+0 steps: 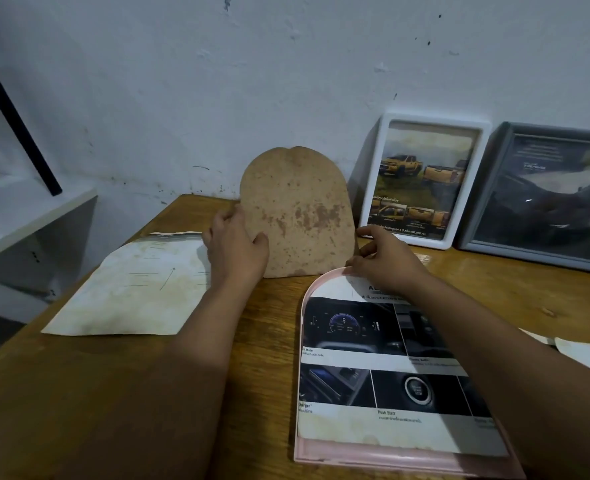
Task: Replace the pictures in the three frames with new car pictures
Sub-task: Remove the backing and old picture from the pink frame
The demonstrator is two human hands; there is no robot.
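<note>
- I am gripping the arched brown backing board [297, 213] by its left edge with my left hand [236, 242], holding it upright on the table [217, 375].
- My right hand [383, 261] is pinching the new car picture [383, 372] at the top of the pink arched frame [390, 460].
- I judge the picture needs squaring within the rim before I lower the board.
- The white frame [425, 181] is holding a yellow-truck picture; the grey frame [542, 199] a dark one, both leaning on the wall.
</note>
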